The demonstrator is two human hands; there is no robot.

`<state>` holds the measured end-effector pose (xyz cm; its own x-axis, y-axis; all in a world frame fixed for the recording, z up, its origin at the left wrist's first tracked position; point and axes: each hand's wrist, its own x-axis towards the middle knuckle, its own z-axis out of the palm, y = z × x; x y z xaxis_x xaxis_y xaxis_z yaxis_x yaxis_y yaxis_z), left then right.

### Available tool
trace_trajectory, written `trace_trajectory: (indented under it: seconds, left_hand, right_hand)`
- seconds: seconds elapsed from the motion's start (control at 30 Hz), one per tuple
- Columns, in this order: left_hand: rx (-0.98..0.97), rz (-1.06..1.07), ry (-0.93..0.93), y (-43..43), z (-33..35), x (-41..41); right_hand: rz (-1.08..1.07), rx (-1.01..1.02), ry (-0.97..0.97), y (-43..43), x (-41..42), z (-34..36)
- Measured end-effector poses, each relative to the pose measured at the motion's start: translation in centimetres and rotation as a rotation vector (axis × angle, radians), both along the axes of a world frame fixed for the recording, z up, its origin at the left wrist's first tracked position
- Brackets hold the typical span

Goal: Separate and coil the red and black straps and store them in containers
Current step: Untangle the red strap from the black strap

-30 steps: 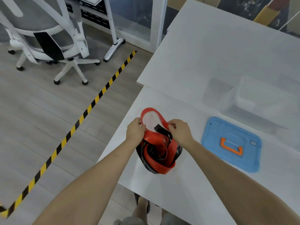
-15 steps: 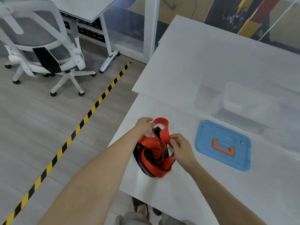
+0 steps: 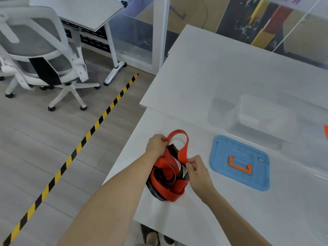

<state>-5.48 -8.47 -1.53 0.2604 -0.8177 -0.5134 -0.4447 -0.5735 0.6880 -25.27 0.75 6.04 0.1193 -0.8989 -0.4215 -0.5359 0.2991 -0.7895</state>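
A red strap (image 3: 168,189) and a black strap (image 3: 173,150) lie tangled in one heap near the left edge of the white table (image 3: 230,68). One red loop arches up out of the heap. My left hand (image 3: 157,144) pinches that loop at its left end. My right hand (image 3: 197,167) pinches its right end, just right of the heap. A clear plastic container (image 3: 260,118) stands open farther right and back. Its blue lid (image 3: 239,162) with an orange handle lies flat in front of it.
The table's left edge drops to a wood-look floor with a yellow-black tape line (image 3: 85,139). A white office chair (image 3: 39,55) and another desk (image 3: 85,11) stand far left. An orange object (image 3: 326,132) shows at the right frame edge.
The red loop has been drawn up and wider apart between both hands. My right hand has shifted a little right and toward me. The view has tilted upward.
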Motion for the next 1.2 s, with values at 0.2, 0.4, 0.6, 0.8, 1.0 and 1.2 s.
trace_trajectory:
  seconds: [0.2, 0.4, 0.6, 0.8, 1.0, 1.2]
  left_hand:
    - [-0.260, 0.065, 0.179, 2.0, 4.3, -0.9]
    - [-0.313, 0.017, 0.398, 5.6, 8.5, -2.4]
    - [-0.321, -0.019, 0.526, 6.0, 10.4, -2.2]
    - [-0.258, -0.179, 0.123, 8.0, 7.8, 0.7]
    - [0.056, -0.559, -0.197, 12.5, 3.4, 3.4]
    - [-0.165, -0.136, -0.135, 14.0, 3.4, 4.2]
  right_hand:
    - [-0.192, -0.051, -0.037, -0.7, -0.3, 0.1]
    - [-0.183, -0.099, -0.159, -1.0, 1.4, 1.7]
    - [-0.143, -0.099, -0.173, -1.3, 1.9, 1.9]
    - [-0.121, -0.087, -0.122, -1.5, 1.2, 2.4]
    - [-0.059, -0.080, -0.034, -1.0, 0.4, 2.4]
    - [-0.185, 0.066, -0.249, -1.5, 0.3, 2.0]
